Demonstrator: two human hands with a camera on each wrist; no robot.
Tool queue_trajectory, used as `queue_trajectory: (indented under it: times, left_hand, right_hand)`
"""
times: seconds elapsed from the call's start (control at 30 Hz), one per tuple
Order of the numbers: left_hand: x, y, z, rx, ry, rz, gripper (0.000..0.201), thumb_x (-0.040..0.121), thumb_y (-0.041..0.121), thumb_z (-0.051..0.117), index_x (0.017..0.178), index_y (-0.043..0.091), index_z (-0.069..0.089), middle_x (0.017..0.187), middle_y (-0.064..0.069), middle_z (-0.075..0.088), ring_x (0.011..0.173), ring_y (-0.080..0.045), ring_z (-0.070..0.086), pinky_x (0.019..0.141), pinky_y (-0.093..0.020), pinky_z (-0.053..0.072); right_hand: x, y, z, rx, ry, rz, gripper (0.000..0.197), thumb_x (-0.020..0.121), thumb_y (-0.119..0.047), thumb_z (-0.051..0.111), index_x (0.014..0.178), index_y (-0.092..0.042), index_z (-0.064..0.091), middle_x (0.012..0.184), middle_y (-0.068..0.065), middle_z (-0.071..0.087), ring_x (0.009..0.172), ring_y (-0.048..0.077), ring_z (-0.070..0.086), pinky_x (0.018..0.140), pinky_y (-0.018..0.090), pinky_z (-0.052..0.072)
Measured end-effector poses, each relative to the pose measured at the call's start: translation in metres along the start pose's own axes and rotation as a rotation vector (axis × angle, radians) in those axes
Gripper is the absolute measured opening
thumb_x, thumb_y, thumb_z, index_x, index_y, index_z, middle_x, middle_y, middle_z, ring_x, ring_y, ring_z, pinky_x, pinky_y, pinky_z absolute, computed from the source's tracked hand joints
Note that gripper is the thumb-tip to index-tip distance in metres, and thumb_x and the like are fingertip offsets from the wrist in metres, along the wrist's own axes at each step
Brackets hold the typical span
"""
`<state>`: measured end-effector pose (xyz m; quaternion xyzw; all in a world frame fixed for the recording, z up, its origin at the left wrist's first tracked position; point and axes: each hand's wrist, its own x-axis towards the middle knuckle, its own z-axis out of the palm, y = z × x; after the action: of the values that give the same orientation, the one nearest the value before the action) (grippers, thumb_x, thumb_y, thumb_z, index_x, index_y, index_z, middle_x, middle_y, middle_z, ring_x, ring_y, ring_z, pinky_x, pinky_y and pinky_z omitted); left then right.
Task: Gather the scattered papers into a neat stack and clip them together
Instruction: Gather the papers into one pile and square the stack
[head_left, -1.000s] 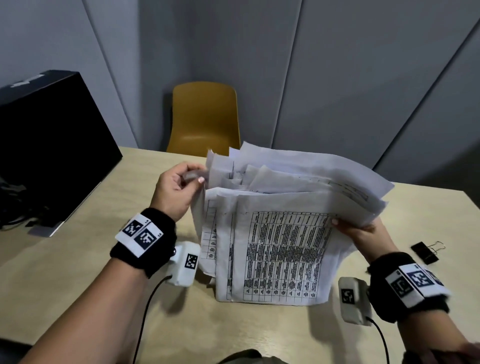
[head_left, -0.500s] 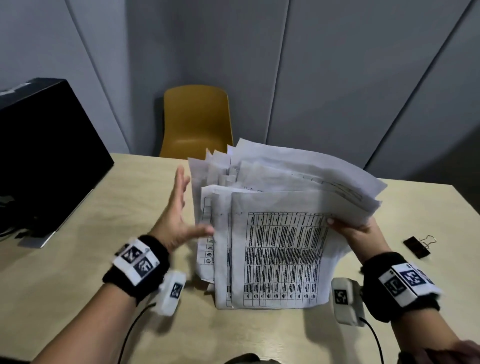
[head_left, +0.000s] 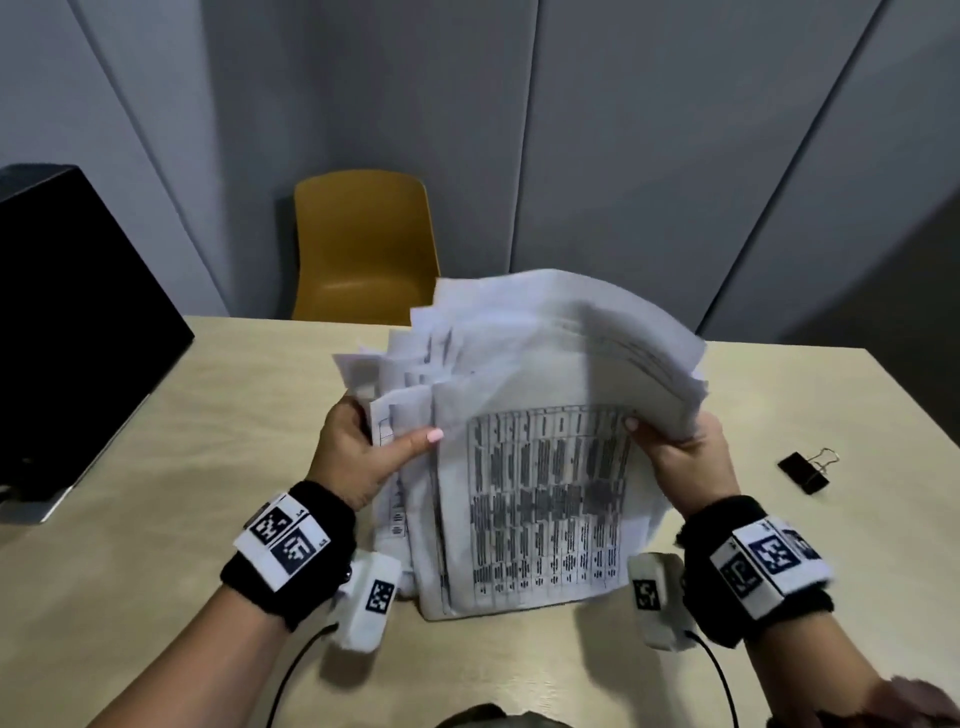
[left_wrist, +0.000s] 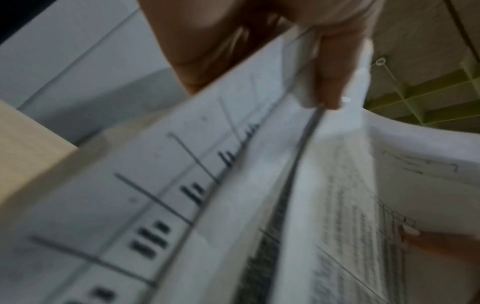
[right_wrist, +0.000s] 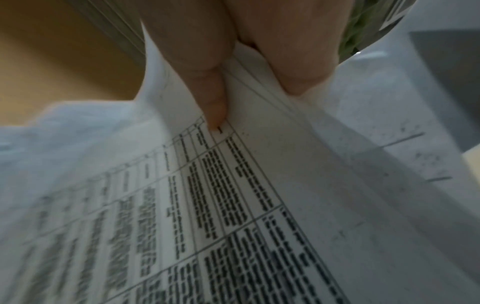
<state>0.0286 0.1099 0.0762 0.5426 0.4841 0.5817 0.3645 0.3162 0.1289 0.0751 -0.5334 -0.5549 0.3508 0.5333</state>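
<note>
A loose bundle of printed papers stands on its lower edge on the table, its top leaning away and its sheets uneven. My left hand grips the bundle's left edge, thumb across the front sheet. My right hand grips the right edge, thumb on the printed table. The left wrist view shows my left hand pinching the papers. The right wrist view has my right hand clamped on the papers. A black binder clip lies on the table, right of my right hand, untouched.
The light wooden table carries a black monitor at the far left edge. A mustard chair stands behind the table against grey wall panels. Cables run from both wrist cameras toward me.
My left hand let go of the top left sheets, swung out flat, and now grips the bundle's left edge lower down. The right hand kept its hold. The bundle moved slightly to the right.
</note>
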Motion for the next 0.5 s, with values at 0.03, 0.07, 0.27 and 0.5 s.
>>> queue_trajectory:
  times: [0.03, 0.07, 0.27, 0.5]
  left_hand:
    - [0.0, -0.003, 0.003, 0.036, 0.029, 0.016, 0.04, 0.056, 0.015, 0.083, 0.092, 0.017, 0.065, 0.078, 0.025, 0.071, 0.079, 0.005, 0.067, 0.072, -0.013, 0.053]
    - [0.0, -0.002, 0.004, 0.055, 0.055, 0.038, 0.034, 0.06, 0.013, 0.08, 0.09, 0.021, 0.066, 0.076, 0.03, 0.069, 0.078, 0.009, 0.066, 0.071, -0.01, 0.051]
    - [0.003, 0.008, -0.008, 0.042, 0.042, 0.161, 0.037, 0.057, 0.018, 0.082, 0.09, 0.021, 0.063, 0.08, 0.034, 0.068, 0.081, 0.013, 0.064, 0.073, -0.006, 0.047]
    - [-0.005, -0.007, -0.018, -0.054, -0.061, 0.006, 0.068, 0.046, 0.026, 0.081, 0.11, 0.019, 0.056, 0.099, 0.009, 0.073, 0.096, -0.011, 0.068, 0.079, -0.024, 0.055]
  right_hand:
    - [-0.002, 0.0, 0.003, -0.035, 0.027, -0.012, 0.015, 0.083, 0.003, 0.063, 0.073, -0.007, 0.068, 0.066, 0.001, 0.067, 0.061, 0.006, 0.053, 0.057, 0.019, 0.045]
    - [-0.004, 0.001, 0.006, -0.051, 0.045, -0.027, 0.008, 0.083, -0.001, 0.063, 0.077, 0.003, 0.065, 0.072, 0.016, 0.067, 0.067, 0.013, 0.052, 0.06, 0.025, 0.044]
    - [-0.016, -0.016, 0.008, 0.092, -0.024, -0.108, 0.003, 0.074, -0.034, 0.073, 0.074, -0.033, 0.071, 0.07, 0.0, 0.07, 0.067, 0.003, 0.058, 0.064, 0.026, 0.05]
    - [-0.013, -0.012, 0.007, 0.082, -0.263, -0.054, 0.062, 0.072, 0.018, 0.065, 0.085, -0.042, 0.072, 0.074, -0.029, 0.069, 0.075, -0.013, 0.063, 0.071, 0.008, 0.05]
